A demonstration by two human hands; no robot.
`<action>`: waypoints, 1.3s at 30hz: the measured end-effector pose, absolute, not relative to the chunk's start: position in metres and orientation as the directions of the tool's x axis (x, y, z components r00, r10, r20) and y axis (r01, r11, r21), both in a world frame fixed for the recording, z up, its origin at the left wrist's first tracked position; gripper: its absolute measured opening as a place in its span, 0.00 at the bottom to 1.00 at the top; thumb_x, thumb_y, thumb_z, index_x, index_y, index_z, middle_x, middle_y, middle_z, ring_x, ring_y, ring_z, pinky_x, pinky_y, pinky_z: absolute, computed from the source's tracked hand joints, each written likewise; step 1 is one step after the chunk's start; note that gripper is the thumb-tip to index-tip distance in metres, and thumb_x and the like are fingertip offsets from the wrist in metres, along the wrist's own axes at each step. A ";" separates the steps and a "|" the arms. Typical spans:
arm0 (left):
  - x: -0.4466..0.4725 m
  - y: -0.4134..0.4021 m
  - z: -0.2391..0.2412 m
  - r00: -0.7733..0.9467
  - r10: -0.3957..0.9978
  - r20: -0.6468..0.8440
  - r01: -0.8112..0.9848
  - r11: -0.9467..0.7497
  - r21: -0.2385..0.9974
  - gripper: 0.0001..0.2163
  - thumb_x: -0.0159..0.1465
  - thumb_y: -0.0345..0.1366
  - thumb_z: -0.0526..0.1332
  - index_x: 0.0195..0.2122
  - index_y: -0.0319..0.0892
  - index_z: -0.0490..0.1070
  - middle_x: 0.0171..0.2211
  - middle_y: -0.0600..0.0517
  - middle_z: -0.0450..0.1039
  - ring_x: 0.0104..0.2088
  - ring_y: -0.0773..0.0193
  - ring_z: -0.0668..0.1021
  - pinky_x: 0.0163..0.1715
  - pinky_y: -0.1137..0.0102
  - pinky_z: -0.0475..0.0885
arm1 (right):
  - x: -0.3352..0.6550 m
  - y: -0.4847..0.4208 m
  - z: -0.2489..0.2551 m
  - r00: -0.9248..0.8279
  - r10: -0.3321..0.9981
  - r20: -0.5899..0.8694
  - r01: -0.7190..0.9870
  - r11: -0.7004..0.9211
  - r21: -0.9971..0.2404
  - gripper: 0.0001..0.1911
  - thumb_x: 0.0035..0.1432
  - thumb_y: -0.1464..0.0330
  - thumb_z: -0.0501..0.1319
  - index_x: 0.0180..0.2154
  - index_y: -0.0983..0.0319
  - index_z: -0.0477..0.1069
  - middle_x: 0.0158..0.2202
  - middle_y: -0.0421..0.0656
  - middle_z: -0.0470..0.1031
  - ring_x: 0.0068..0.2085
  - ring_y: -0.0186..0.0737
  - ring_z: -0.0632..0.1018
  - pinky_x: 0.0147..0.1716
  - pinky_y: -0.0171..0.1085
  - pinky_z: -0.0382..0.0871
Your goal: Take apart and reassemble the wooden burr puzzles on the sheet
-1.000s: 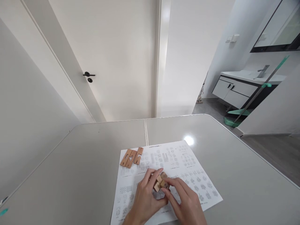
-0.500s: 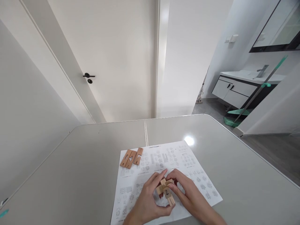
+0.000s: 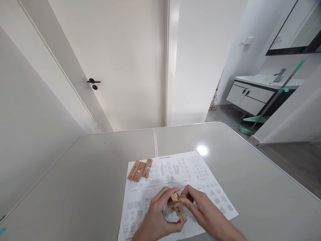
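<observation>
Between my two hands is a wooden burr puzzle (image 3: pixel 178 208), made of interlocking light blocks, with a "2" marked on the piece facing me. My left hand (image 3: pixel 158 214) is closed around it from the left, thumb at the bottom and fingers along the top. From the right, my right hand (image 3: pixel 200 208) pinches a block of it between thumb and index finger. Some of the blocks are hidden by my fingers. Under the hands lies a printed sheet (image 3: pixel 136 194) with small grey diagrams. Flat, numbered wooden pieces with slots (image 3: pixel 138 170) rest on its upper left corner.
The sheet lies on a grey table (image 3: pixel 75 187) with a seam (image 3: pixel 155 144) running from its far edge. A white door (image 3: pixel 132 67) stands beyond the table. To the far right are a sink cabinet (image 3: pixel 247 95) and a green-handled broom and dustpan (image 3: pixel 260 118).
The burr puzzle has turned slightly in my hands, so the "2" sits a little lower. My right hand has shifted slightly downward. The flat pieces have stayed on the sheet.
</observation>
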State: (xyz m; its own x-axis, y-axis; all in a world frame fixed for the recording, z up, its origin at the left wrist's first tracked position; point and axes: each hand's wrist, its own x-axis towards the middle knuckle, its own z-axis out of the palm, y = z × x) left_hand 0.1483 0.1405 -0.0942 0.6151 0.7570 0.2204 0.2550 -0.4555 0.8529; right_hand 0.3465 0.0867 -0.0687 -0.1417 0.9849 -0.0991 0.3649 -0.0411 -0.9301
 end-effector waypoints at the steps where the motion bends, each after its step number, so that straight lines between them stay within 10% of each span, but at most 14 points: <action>1: 0.147 0.140 -0.097 0.621 0.747 0.237 0.255 -0.479 0.840 0.34 0.50 0.25 0.69 0.59 0.50 0.69 0.46 0.49 0.76 0.42 0.56 0.79 0.43 0.67 0.76 | 0.345 0.086 -0.069 -0.137 0.984 -0.112 0.368 -0.054 -0.928 0.18 0.72 0.53 0.51 0.35 0.57 0.64 0.31 0.38 0.71 0.32 0.39 0.69 0.34 0.35 0.64; 13: 0.142 0.142 -0.106 0.564 0.818 0.111 0.436 -0.410 0.801 0.45 0.60 0.35 0.70 0.73 0.58 0.45 0.61 0.48 0.67 0.55 0.54 0.75 0.58 0.57 0.73 | 0.366 0.098 -0.085 0.097 0.986 -0.135 0.281 -0.157 -0.947 0.23 0.68 0.46 0.52 0.33 0.57 0.67 0.22 0.35 0.66 0.25 0.38 0.67 0.28 0.35 0.61; 17: 0.133 0.160 -0.112 0.374 0.900 0.223 0.633 -0.423 0.648 0.24 0.70 0.40 0.60 0.67 0.57 0.60 0.64 0.47 0.63 0.64 0.48 0.67 0.61 0.49 0.68 | 0.407 0.121 -0.107 0.411 0.911 -0.036 0.406 -0.219 -0.887 0.25 0.64 0.43 0.55 0.37 0.57 0.71 0.32 0.43 0.78 0.29 0.43 0.74 0.29 0.38 0.65; 22: 0.111 0.203 -0.125 0.203 0.897 0.391 0.849 -0.361 0.386 0.25 0.71 0.43 0.58 0.68 0.49 0.59 0.68 0.42 0.58 0.70 0.39 0.57 0.63 0.40 0.60 | 0.432 0.147 -0.132 0.591 0.801 0.098 0.511 -0.277 -0.813 0.26 0.63 0.43 0.54 0.38 0.59 0.71 0.39 0.48 0.82 0.35 0.48 0.79 0.33 0.41 0.69; 29: 0.091 0.227 -0.144 0.325 0.902 0.284 0.906 -0.383 0.179 0.25 0.73 0.48 0.53 0.70 0.53 0.60 0.74 0.45 0.51 0.72 0.36 0.53 0.66 0.38 0.53 | 0.432 0.140 -0.139 0.586 0.795 0.155 0.559 -0.258 -0.788 0.28 0.63 0.44 0.54 0.47 0.60 0.70 0.47 0.51 0.79 0.39 0.49 0.79 0.33 0.41 0.70; 39: 0.114 0.183 -0.139 0.418 0.877 0.237 0.842 -0.472 0.261 0.26 0.74 0.48 0.51 0.73 0.56 0.51 0.75 0.49 0.46 0.73 0.41 0.52 0.64 0.40 0.62 | 0.373 0.072 -0.133 0.302 0.953 0.020 0.522 -0.148 -0.840 0.14 0.68 0.57 0.54 0.49 0.55 0.68 0.40 0.43 0.77 0.30 0.40 0.77 0.32 0.39 0.74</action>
State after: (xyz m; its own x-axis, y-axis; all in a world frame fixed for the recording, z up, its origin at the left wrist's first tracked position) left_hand 0.1137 0.1828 -0.1392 0.4179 0.8770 0.2372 0.8421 -0.4719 0.2610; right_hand 0.3728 0.0723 -0.1334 0.3025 0.9530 0.0199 0.5217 -0.1480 -0.8402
